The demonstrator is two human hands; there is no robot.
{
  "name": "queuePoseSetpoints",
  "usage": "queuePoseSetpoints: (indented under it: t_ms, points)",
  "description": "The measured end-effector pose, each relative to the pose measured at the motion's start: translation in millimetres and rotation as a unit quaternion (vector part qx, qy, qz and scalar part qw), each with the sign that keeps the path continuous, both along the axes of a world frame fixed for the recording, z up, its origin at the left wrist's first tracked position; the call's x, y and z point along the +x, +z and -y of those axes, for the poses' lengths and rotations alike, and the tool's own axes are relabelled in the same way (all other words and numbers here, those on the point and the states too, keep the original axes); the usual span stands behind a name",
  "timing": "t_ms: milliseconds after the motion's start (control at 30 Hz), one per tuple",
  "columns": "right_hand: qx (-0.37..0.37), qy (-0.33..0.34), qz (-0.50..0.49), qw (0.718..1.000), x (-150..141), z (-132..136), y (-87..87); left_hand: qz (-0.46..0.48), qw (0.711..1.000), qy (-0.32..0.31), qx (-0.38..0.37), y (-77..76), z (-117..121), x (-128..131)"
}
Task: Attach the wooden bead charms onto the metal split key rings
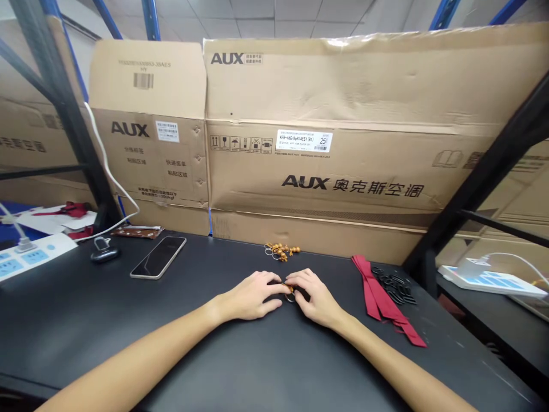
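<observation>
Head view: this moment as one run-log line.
left hand: fingers at ringed piece; right hand: fingers at same piece, grip unclear; beyond hands: bead-and-ring pile; left side: phone; right side: red strips, black pieces

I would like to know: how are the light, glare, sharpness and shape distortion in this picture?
Head view: the light looks soft, without hard shadows; head view: the phone carries a pale reflection; head view: the forearms look stretched toward the lower corners, probably wide-angle distortion; head view: the small print on the left carton is soft, and the ring between the fingers lacks detail.
</observation>
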State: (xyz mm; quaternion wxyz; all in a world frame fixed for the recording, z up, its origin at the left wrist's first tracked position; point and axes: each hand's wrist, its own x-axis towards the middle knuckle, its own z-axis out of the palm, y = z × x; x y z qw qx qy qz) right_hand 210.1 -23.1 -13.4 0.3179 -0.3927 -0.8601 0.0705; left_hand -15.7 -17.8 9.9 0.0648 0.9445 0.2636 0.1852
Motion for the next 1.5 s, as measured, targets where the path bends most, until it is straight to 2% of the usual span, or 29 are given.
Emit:
queuePoseSetpoints:
  t_ms: [100, 333, 600, 933, 1233, 1500]
  points:
    - [-0.014, -0.003, 0.030, 0.999, -2, 1, 0.8, -0.004, 1.000, -0.022, 0.001, -1.7, -1, -1]
    - [-0.019, -0.003, 0.025, 1.000, -2, 1, 0.7, 0.020, 0.999, 0.027, -0.011, -5.1, -1, -1]
    - [-0.029, 0.002, 0.017, 0.999, -2, 1, -0.5, 0.042, 0.997, 0.054, -0.031, -4.8, -3, 0]
    - [-0.067, 0.004, -0.026, 0.997, -8, 3, -4.6, 0.064, 0.998, 0.006, -0.023, -8.5, -4, 1]
    - [-0.034, -0.044, -0.006, 0.998, -6, -1, -9.1, 0.080, 0.992, -0.008, -0.094, -7.7, -9, 0]
    - [-0.062, 0.011, -0.020, 0.998, -6, 5, -1.3, 0.109, 0.989, 0.044, -0.087, -11.1, -6, 2]
